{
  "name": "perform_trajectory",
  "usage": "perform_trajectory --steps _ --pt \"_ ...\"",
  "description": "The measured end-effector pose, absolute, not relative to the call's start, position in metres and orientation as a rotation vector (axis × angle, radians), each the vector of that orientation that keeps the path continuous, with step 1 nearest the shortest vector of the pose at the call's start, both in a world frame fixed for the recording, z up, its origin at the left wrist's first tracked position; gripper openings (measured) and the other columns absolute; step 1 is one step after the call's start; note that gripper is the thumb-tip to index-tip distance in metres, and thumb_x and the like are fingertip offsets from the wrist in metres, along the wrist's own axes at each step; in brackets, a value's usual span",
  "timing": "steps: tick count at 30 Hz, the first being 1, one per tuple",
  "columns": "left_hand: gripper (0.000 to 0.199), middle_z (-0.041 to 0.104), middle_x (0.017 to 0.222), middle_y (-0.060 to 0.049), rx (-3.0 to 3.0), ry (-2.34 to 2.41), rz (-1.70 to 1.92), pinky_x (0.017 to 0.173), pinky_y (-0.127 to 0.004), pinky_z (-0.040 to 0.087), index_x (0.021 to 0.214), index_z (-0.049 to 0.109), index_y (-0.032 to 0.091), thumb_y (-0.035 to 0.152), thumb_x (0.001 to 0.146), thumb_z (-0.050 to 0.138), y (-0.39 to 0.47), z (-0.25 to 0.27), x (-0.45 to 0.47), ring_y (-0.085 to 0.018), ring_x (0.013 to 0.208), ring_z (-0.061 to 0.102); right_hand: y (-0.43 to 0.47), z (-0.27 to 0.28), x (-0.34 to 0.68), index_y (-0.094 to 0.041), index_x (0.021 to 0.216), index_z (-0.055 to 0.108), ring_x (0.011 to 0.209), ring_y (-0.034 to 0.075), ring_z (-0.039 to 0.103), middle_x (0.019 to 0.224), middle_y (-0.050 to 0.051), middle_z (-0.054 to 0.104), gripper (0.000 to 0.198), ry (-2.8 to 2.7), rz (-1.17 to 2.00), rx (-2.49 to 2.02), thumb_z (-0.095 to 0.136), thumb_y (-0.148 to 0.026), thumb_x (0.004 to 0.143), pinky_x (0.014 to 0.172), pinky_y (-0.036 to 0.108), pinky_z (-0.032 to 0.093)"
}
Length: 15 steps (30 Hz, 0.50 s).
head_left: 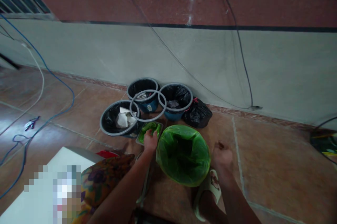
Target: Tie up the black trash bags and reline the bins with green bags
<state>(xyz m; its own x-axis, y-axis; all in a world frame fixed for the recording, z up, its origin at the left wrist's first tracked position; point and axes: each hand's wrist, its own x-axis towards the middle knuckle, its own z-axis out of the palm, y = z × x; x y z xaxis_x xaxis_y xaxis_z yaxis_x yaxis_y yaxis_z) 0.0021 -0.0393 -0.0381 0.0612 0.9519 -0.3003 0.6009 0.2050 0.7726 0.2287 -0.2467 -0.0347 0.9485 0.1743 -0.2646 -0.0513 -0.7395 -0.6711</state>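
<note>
A bin lined with a green plastic bag (181,178) stands on the floor before me, the bag's edge folded over its rim. My left hand (150,141) is at its left, fingers partly apart over a clear container (138,141) of crumpled green plastic (151,125); I see no firm grip. On the bin's right, close to the rim, my right hand (222,156) is curled and slightly blurred. Whatever those fingers may hold is hidden. A loose grey ring (133,117) lies across the dark bins behind.
Black-lined bins (101,127) with paper waste stand near the wall, beside a tied black bag (198,113). Blue cable (72,94) and keys (31,124) lie left. A white surface (52,168) is at lower left. My sandalled foot (213,185) is beside the green-lined bin.
</note>
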Motion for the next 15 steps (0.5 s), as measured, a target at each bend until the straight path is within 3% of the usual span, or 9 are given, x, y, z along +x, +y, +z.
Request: perform_trajectory --steps 3,7,11,15 --pt "0.034 0.064 0.125 -0.013 1.791 1.46 0.607 0.109 -0.036 0.041 0.119 0.063 0.016 0.024 0.087 0.056 -0.049 -0.021 0.024 -0.025 0.123 0.056 -0.213 -0.027 0.212 -0.015 0.117 0.066 0.09 0.024 0.069 0.101 0.012 0.074 0.041 -0.467 0.369 -2.233 0.044 -0.037 0.088 0.081 0.032 0.051" --pt "0.033 0.068 0.119 -0.015 1.994 1.052 0.336 0.105 -0.036 0.044 0.116 0.065 0.014 0.016 0.087 0.051 -0.077 -0.022 0.051 -0.025 0.113 0.063 -0.169 -0.034 0.178 -0.019 0.133 0.056 0.082 0.021 0.07 0.096 0.006 0.075 0.045 -0.972 0.685 -2.183 0.047 -0.026 0.089 0.08 0.03 0.05" --pt "0.057 0.063 0.128 -0.026 1.852 1.24 0.012 0.105 -0.042 0.044 0.133 0.053 0.006 0.012 0.077 0.062 -0.094 -0.053 0.056 -0.036 0.118 0.061 -0.15 -0.067 0.168 -0.013 0.138 0.051 0.103 0.025 0.068 0.116 0.014 0.071 0.05 -1.099 0.729 -2.353 0.048 -0.018 0.089 0.092 0.034 0.048" --pt "0.065 0.063 0.128 -0.027 1.587 1.338 0.06 0.11 -0.043 0.04 0.136 0.049 0.006 0.007 0.073 0.063 -0.094 -0.082 0.051 -0.037 0.124 0.058 -0.151 -0.1 0.17 -0.009 0.137 0.051 0.119 0.028 0.062 0.129 0.018 0.065 0.05 -1.1 0.688 -2.436 0.052 -0.019 0.087 0.101 0.037 0.045"
